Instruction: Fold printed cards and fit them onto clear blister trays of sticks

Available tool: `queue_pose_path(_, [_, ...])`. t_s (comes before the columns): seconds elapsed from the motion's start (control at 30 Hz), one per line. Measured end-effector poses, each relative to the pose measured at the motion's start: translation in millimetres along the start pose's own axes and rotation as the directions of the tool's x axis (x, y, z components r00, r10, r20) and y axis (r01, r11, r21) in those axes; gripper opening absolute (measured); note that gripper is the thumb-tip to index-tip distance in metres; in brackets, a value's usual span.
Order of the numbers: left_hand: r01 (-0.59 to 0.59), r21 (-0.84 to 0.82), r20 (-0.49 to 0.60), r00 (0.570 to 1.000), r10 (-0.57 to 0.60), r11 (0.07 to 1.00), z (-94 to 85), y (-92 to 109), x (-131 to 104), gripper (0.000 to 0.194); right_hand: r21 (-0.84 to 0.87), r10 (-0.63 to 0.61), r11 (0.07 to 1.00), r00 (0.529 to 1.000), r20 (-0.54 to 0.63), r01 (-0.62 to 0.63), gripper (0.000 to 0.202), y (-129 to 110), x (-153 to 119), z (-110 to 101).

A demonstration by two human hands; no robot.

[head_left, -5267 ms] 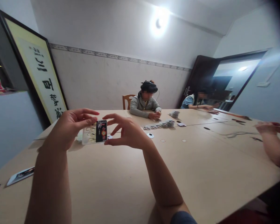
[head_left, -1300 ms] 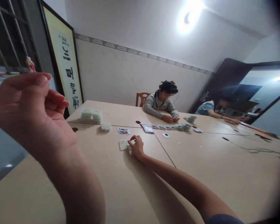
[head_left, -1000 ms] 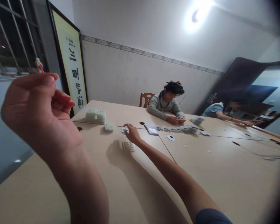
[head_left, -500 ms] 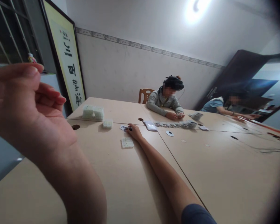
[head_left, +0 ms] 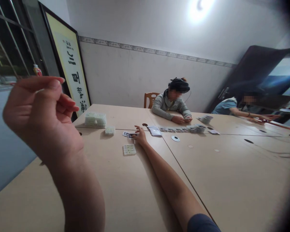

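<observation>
My left hand (head_left: 44,116) is raised close to the camera at the left, thumb and index fingertip pinched together and the other fingers curled. Whatever is in the pinch, if anything, is too small to make out. Out on the table, my right hand (head_left: 141,137) has its fingers spread, beside and partly over a few small printed cards (head_left: 129,134). Whether its thumb touches them I cannot tell. Nearer me lies a clear compartment box (head_left: 129,149) with small pale pieces in it. Another small clear box (head_left: 110,130) sits left of the cards.
Stacked clear boxes (head_left: 95,119) stand at the far left. Right of my right hand are white packets (head_left: 155,130), a row of small packs (head_left: 176,129) and a white disc (head_left: 175,138). A person (head_left: 170,103) sits opposite; another person (head_left: 232,106) works farther right. Cables (head_left: 275,154) lie at right.
My right hand's fingers have lifted and spread from the cards, showing more of them. My left hand has shifted right and slightly down in view, still pinched. The camera has tilted a little.
</observation>
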State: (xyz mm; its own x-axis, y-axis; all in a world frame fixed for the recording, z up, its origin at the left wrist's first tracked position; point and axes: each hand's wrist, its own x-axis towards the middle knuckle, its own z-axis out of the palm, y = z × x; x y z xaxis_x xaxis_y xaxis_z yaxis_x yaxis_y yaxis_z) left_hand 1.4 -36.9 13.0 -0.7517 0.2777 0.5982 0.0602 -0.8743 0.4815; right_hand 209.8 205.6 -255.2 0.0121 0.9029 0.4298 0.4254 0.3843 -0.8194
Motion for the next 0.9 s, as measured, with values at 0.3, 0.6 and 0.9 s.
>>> queue_pose_path(0.3, [0.14,0.1,0.346,0.923,-0.166,0.985,35.4,-50.8,-23.2,0.003,0.372,0.216,0.9,0.974,0.072,-0.227,0.034,-0.2,-0.7,-13.4])
queue_pose_path(0.6, [0.02,0.732,0.613,0.418,-0.671,0.681,48.4,-146.1,-73.3,0.026,0.577,0.13,0.798,0.985,0.115,-0.173,0.028,-49.1,8.8,-29.3])
queue_pose_path(0.9, [0.038,0.768,0.609,0.264,-0.748,0.639,27.1,-144.9,-31.0,0.008,0.636,-0.122,0.77,0.968,0.219,-0.047,0.036,-148.3,3.0,-74.2])
